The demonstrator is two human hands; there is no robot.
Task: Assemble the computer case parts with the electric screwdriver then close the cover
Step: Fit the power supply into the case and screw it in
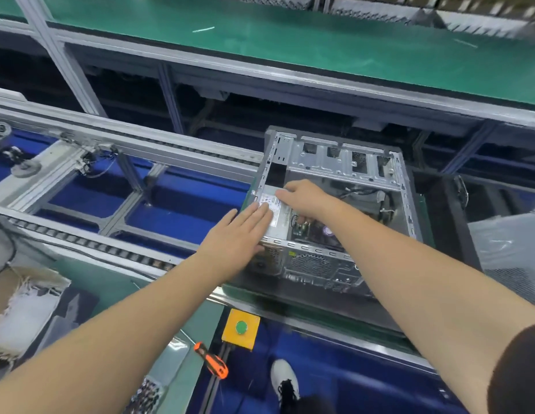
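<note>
Looks pretty early to me: the computer case (335, 210) sits open on the conveyor, left hand (242, 231) flat on the power supply (275, 213), right hand (305, 198) gripping its far edge, no electric screwdriver in hand, cover not on.

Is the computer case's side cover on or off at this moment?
Off. The computer case lies open side up; its power supply, cables and board show. The left hand and right hand rest on the power supply.
</note>
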